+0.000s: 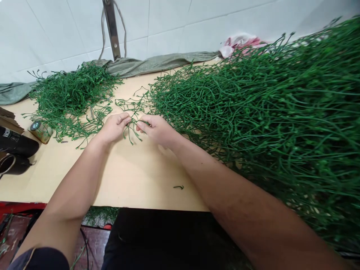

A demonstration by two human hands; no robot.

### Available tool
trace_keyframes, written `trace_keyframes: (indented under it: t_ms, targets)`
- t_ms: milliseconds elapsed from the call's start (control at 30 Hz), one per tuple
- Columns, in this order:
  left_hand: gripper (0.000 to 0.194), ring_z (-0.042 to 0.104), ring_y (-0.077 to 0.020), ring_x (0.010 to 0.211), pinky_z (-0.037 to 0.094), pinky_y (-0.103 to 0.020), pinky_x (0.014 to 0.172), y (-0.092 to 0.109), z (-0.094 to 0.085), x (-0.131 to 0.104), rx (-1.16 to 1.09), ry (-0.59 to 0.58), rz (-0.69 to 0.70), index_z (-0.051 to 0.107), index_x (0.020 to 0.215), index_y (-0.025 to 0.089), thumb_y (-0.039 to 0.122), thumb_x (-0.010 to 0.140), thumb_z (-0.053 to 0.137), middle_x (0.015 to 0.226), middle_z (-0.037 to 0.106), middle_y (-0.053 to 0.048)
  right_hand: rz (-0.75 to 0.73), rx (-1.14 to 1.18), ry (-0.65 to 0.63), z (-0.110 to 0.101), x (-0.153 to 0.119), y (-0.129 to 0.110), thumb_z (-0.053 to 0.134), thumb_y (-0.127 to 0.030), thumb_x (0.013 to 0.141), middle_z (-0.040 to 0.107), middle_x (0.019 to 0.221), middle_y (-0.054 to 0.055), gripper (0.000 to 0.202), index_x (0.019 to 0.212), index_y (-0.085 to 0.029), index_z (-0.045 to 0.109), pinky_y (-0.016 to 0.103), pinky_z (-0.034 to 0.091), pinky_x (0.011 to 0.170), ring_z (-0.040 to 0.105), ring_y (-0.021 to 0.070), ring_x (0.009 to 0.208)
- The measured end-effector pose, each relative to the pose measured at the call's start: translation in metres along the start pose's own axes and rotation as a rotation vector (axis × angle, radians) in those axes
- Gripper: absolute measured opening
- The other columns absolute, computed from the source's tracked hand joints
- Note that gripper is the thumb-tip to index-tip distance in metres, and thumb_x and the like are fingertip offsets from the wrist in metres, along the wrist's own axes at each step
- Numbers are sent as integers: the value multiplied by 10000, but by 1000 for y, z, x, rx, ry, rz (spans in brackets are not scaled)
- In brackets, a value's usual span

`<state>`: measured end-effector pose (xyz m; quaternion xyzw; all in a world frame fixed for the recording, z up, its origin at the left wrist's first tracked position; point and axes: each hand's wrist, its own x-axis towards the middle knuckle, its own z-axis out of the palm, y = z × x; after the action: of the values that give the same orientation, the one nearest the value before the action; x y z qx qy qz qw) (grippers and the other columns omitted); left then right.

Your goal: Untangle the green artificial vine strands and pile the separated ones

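My left hand (116, 125) is closed in a pinch on thin green stems (131, 133) with small branching tips. Beside it, my right hand (155, 127) pinches the same small group from the other side, fingertips close to those of my left. Some tips hang down between the hands over the pale tabletop (132, 180). Just behind my fingers, a few loose stems (133, 103) lie on the table. A big heap of long green stems (253, 101) spreads to the right of my right hand. A smaller pile of shorter green sprigs (70, 90) lies left of my left hand.
At the left edge are a black bottle (18, 141), a dark mug (17, 165) and a small jar (41, 132). A grey-green cloth (157, 63) runs along the tiled wall, with a pink-and-white cloth (242, 43) near it. One short stem piece (178, 187) lies near the front edge.
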<state>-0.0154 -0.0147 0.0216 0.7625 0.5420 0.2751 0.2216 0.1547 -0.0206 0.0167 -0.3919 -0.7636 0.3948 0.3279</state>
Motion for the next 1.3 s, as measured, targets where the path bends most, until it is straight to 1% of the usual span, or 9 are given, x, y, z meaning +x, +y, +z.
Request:
trace_keyframes:
  t_ms: [167, 433, 633, 767, 867, 967, 1133, 1200, 1300]
  targets:
    - [296, 344, -102, 568, 309, -252, 578, -8, 3, 8, -118, 2, -13, 372, 550, 181, 262, 831, 417, 546, 346, 21, -10, -94, 47, 4, -5, -7, 410, -236, 812, 404, 546, -27, 207, 619, -181, 463, 250, 249, 552, 333, 96, 528]
    - [284, 290, -85, 551, 284, -239, 571, -15, 4, 14, -170, 49, -44, 348, 549, 174, 222, 815, 437, 539, 263, 40, -26, -93, -9, 2, -7, -14, 392, -207, 833, 400, 541, -26, 241, 598, -188, 436, 264, 284, 605, 376, 113, 570]
    - [269, 344, -87, 583, 291, -233, 587, -22, 10, 16, -150, 49, -17, 396, 581, 167, 276, 821, 448, 560, 348, 35, -105, -87, -73, -6, -7, -12, 398, -182, 830, 327, 504, -51, 251, 581, -189, 437, 253, 270, 542, 313, 92, 508]
    - [251, 404, -94, 618, 314, -230, 608, -27, 16, 18, -114, 73, -23, 445, 617, 161, 289, 832, 441, 597, 435, 27, -133, -92, -142, -12, -9, -14, 396, -179, 836, 360, 513, -45, 260, 579, -188, 436, 250, 283, 532, 328, 86, 502]
    - [256, 420, -104, 619, 313, -243, 619, -27, 18, 17, -39, 92, -53, 457, 625, 167, 306, 839, 437, 613, 472, 19, -90, -94, -175, -15, -10, -13, 414, -188, 834, 376, 521, -41, 255, 581, -183, 444, 246, 285, 522, 337, 83, 502]
    - [286, 397, -109, 587, 289, -256, 600, -25, 17, 14, 30, 142, -87, 433, 599, 175, 323, 845, 432, 602, 472, 12, -6, -52, -151, -18, -10, -8, 434, -227, 840, 363, 516, -48, 242, 604, -177, 456, 235, 268, 499, 326, 73, 487]
    - [278, 420, -116, 594, 316, -253, 602, -25, 13, 9, -18, 173, -94, 425, 597, 180, 308, 844, 425, 589, 472, 7, 160, 54, -143, -19, -8, -1, 474, -266, 841, 365, 533, -52, 234, 628, -171, 455, 227, 243, 477, 312, 57, 476]
    - [281, 438, -120, 602, 327, -253, 605, -27, 12, 10, 0, 176, -94, 438, 598, 178, 321, 840, 425, 588, 487, 2, 161, 34, -144, -18, -7, -1, 484, -248, 835, 347, 527, -54, 241, 609, -169, 449, 225, 232, 473, 295, 55, 479]
    - [261, 508, -140, 671, 366, -259, 657, -28, 15, 12, 64, 159, -98, 499, 621, 172, 320, 827, 435, 660, 569, -19, 74, -25, -165, -18, -8, -7, 471, -198, 829, 283, 500, -68, 231, 600, -169, 451, 221, 223, 471, 265, 56, 476]
